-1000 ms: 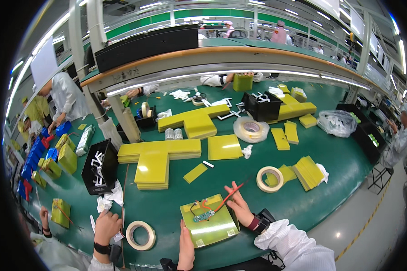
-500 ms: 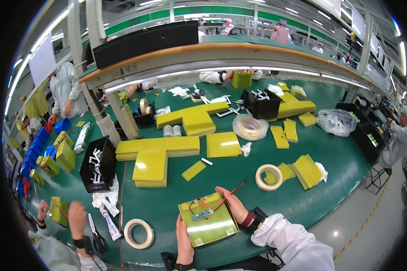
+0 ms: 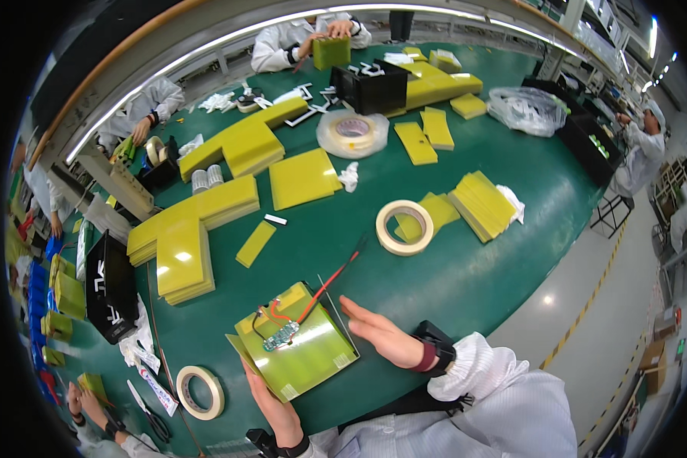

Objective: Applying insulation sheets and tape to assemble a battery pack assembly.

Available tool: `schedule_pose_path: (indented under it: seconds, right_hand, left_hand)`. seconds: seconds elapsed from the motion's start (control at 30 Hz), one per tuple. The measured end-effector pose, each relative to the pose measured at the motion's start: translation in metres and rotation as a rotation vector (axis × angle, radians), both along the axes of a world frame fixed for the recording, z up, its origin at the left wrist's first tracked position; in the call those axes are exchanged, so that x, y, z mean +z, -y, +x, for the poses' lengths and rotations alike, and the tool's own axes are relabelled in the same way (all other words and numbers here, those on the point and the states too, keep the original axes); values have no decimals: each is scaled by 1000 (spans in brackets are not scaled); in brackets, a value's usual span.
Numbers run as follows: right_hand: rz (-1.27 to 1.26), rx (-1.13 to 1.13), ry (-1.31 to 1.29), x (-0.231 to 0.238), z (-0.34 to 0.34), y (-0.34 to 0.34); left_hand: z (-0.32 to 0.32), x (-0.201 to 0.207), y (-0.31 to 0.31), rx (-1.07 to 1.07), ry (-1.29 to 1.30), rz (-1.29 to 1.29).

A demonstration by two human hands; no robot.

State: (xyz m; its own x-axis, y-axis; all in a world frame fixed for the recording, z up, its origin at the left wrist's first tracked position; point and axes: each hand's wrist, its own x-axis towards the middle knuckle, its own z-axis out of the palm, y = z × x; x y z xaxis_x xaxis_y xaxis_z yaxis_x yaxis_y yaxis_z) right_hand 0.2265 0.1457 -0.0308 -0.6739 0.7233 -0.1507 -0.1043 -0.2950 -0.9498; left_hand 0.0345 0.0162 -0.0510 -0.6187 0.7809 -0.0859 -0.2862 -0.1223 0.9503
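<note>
A battery pack (image 3: 313, 355) in yellow-green sheets sits tilted on the table in front of me. On its top is a small green circuit board (image 3: 282, 336) with black and red wires, and a thicker red and black lead (image 3: 328, 284) sticks out to the upper right. My left hand (image 3: 276, 411) grips the pack's lower left side, its fingertips partly hidden by a projecting sheet. Flat and stretched out, my right hand (image 3: 383, 333) is beside the pack's right side, where a thin clear-edged sheet stands out; whether the fingers touch it, I cannot tell.
A tape roll (image 3: 201, 392) lies left of the pack, near scissors (image 3: 149, 412) and a white tube (image 3: 159, 391). Beyond are another tape roll (image 3: 404, 227), stacked yellow sheets (image 3: 183, 259), and a black bin (image 3: 108, 286). Co-workers handle packs at the far side and lower left.
The view has swung right and downward. My right hand has loosened from the pack and straightened flat, and side sheets now stand out from the pack. My left hand stays on it.
</note>
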Motion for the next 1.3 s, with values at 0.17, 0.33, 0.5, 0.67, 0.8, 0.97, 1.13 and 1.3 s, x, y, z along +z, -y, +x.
schedule_pose_path:
  seconds: [0.17, 0.33, 0.5, 0.67, 0.8, 0.97, 1.13, 1.3]
  right_hand:
    - [420, -6, 212, 1, 28, 31]
    - [503, -24, 270, -8, 24, 65]
    - [554, -27, 306, -16, 12, 78]
    - [689, -76, 387, -17, 8, 83]
    - [696, -56, 374, -18, 8, 82]
    - [694, 26, 325, -10, 16, 66]
    - [572, 75, 260, -2, 16, 60]
    - [589, 82, 310, 3, 18, 56]
  left_hand:
    - [3, -13, 14, 87, -71, -59]
    - [21, -4, 19, 191, -69, -83]
    - [33, -4, 20, 225, -137, -118]
    - [32, -12, 22, 184, -176, -108]
    - [27, -10, 21, 129, -158, -39]
    - [12, -20, 27, 48, -52, 20]
    - [5, -22, 30, -122, 6, 33]
    - [-1, -18, 31, -275, -38, -49]
